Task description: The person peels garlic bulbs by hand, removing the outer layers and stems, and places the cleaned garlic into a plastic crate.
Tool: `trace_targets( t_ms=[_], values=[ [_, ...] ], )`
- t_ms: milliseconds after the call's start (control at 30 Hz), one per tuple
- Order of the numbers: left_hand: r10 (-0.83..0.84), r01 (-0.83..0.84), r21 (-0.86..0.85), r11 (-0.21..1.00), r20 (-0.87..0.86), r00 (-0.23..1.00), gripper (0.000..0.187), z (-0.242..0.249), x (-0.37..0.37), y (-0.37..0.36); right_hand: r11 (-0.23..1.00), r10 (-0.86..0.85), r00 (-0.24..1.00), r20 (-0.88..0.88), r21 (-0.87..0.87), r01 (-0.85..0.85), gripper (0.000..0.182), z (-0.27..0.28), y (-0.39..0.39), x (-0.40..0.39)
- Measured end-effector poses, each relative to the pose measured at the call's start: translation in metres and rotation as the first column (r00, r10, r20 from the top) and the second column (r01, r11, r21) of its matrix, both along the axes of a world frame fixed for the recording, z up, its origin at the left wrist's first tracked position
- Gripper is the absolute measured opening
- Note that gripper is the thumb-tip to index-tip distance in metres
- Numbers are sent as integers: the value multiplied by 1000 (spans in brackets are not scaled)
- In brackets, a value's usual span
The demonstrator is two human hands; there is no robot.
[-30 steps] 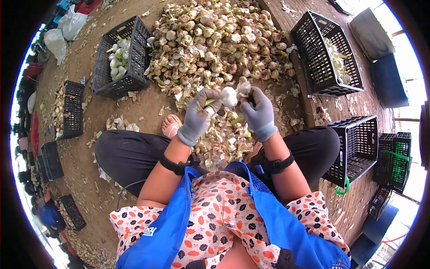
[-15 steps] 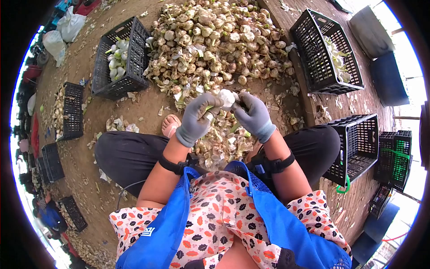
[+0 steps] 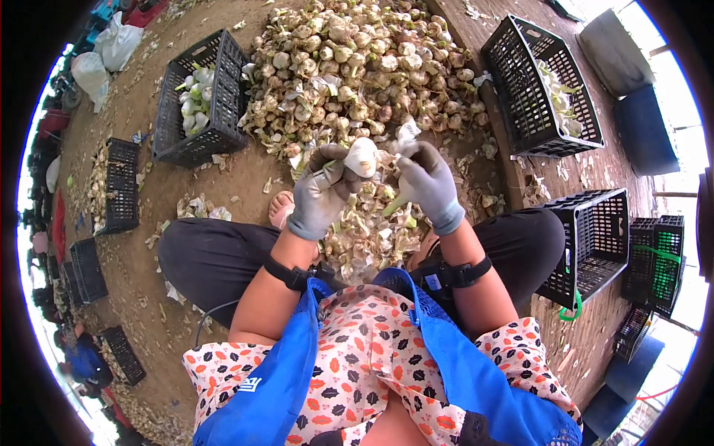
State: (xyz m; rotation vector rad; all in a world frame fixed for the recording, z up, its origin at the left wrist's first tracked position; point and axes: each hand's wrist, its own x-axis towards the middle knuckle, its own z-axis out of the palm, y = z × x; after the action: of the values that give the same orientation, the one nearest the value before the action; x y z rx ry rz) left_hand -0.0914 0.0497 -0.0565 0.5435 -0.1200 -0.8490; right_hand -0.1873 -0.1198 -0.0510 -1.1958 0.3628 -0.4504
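Observation:
My left hand [image 3: 321,191], in a grey glove, is closed around a white garlic bulb [image 3: 362,157] held up at its fingertips. To its right, my right hand [image 3: 429,185], also gloved, has its fingers pinched together beside a loose piece of white skin [image 3: 407,134]; whether it grips the skin is hard to make out. The hands are apart, the bulb between them. Behind them rises a large heap of unpeeled garlic [image 3: 357,67]. Below them lies a pile of peeled skins [image 3: 372,241] between my legs.
A black crate [image 3: 169,141] with white bulbs stands at the left of the heap, another [image 3: 520,111] at the right. A third black crate [image 3: 587,256] is beside my right knee. Further crates, white sacks [image 3: 117,41] and a person [image 3: 82,357] are at the far left.
My hands have moved apart. The bulb has shifted slightly left with my left hand, which has turned. A piece of white skin now shows above my right hand.

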Motion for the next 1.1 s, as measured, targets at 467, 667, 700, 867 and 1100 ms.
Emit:
trace_targets(
  t_ms=[467,667,700,867,1100],
  values=[
    [-248,240,-221,945,-6,969,21,-16,11,6,981,-124,989,-75,142,133,19,-5,5,8],
    [-85,54,-211,976,-142,986,23,-13,6,0,994,91,977,-195,79,-77,30,-5,-4,-3],
    [-86,55,-211,976,-142,986,23,-16,6,1,991,89,986,-142,116,-73,31,-9,0,-3],
    [-157,125,-143,982,-238,959,22,-4,-6,-3,926,89,991,97,-375,-46,34,-4,11,4],
    [-215,143,-287,947,-239,947,29,-35,3,3,986,-145,989,-39,82,148,24,-19,-3,-3]
  ],
)
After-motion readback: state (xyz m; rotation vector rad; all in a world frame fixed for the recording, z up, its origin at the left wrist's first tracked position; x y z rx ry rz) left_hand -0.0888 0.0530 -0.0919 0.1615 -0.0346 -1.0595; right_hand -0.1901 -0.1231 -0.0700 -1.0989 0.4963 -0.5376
